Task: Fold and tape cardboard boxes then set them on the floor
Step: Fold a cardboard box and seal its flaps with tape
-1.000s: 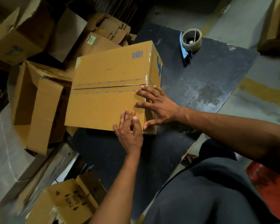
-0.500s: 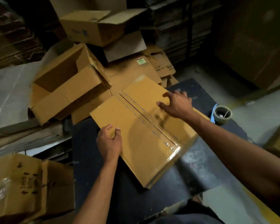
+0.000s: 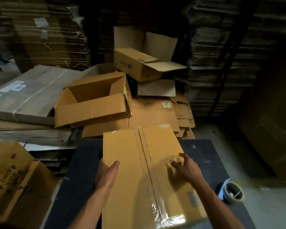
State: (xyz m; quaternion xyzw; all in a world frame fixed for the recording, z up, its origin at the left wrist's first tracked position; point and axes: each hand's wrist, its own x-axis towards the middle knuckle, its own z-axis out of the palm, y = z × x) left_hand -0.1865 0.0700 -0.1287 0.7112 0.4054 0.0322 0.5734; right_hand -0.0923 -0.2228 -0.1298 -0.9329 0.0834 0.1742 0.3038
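A dark table [image 3: 203, 156] carries a taped cardboard box [image 3: 155, 146] and, near its right edge, a tape dispenser [image 3: 233, 194] standing apart from it.

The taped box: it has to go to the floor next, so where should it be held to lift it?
By its two long side edges, one hand from each side. The box is wide and flat-topped; left hand already grips the left edge, right hand lies on top.
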